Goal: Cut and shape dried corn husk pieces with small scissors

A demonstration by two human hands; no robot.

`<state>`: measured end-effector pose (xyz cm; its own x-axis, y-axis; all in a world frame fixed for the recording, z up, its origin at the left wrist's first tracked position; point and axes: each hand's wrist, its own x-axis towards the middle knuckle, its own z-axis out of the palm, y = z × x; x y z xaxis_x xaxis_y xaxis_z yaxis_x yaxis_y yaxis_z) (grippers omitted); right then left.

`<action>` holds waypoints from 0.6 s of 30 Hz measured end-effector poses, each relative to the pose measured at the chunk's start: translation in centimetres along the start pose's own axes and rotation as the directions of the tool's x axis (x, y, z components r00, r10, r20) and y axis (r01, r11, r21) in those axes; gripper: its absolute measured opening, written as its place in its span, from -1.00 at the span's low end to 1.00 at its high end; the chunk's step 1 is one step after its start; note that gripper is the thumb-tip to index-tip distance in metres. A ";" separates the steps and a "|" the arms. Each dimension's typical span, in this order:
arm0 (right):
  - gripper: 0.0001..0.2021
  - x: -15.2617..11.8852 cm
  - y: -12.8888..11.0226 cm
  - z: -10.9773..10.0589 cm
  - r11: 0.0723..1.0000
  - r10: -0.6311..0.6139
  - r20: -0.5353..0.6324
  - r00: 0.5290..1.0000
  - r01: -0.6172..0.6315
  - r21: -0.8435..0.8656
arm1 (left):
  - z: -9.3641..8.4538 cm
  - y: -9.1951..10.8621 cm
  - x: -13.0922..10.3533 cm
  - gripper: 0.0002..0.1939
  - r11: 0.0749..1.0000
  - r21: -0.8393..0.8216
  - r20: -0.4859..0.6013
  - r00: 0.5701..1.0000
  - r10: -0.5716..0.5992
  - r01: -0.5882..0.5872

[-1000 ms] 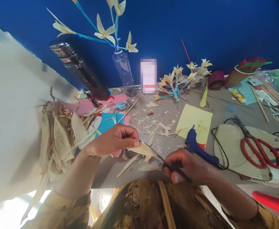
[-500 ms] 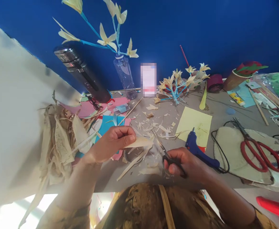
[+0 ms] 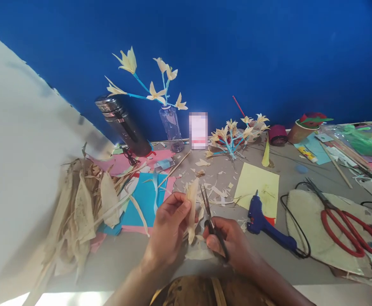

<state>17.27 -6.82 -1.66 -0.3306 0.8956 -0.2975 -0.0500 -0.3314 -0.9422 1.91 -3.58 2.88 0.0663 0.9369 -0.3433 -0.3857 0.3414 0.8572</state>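
Observation:
Between its thumb and fingers, my left hand [image 3: 170, 219] pinches a pale strip of dried corn husk [image 3: 192, 206], held upright. My right hand [image 3: 227, 240] grips black-handled scissors [image 3: 207, 202]. Their blades point up and away from me, slightly parted, just right of the husk strip and apart from it. Small husk scraps [image 3: 216, 191] are scattered on the table beyond both hands. A larger pale piece [image 3: 200, 250] lies on the table beneath them.
Dried husks [image 3: 84, 204] are heaped at left near blue paper [image 3: 146, 195]. A flask [image 3: 124, 125] and a bottle [image 3: 170, 127] with husk flowers stand behind. At right lie a blue glue gun [image 3: 265, 229], yellow paper [image 3: 249, 180] and red-handled scissors [image 3: 348, 225].
The husk strip has turned from lying sideways to upright in my left hand. Both hands have come closer together, and the scissors point more steeply upward. The camera view has tilted up.

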 end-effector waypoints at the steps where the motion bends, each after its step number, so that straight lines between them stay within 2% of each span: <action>1: -0.53 0.1 0.0 0.1 1.000 -0.016 -0.017 1.000 0.016 0.001 | 0.1 -0.1 -0.1 -0.77 1.000 -0.010 0.002 1.000 -0.011 0.011; 7: -0.55 0.3 0.2 0.6 0.998 -0.023 -0.044 0.999 0.026 0.049 | 0.7 -1.0 -0.3 -0.79 1.000 -0.013 0.009 1.000 -0.007 0.007; 13: -0.53 0.5 0.3 0.8 0.999 -0.027 -0.071 0.997 0.029 0.039 | 0.6 -1.7 -0.1 -0.78 1.000 0.002 -0.016 1.000 0.025 -0.024; 18: -0.50 0.7 0.1 0.9 0.999 -0.034 -0.102 0.994 0.038 0.035 | 0.5 -2.3 0.2 -0.77 1.000 0.000 -0.024 1.000 0.006 -0.006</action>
<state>16.16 -6.46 -1.81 -0.2306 0.9321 -0.2793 -0.0950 -0.3072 -0.9469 3.30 -4.12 1.08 0.0417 0.9367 -0.3477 -0.3864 0.3360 0.8589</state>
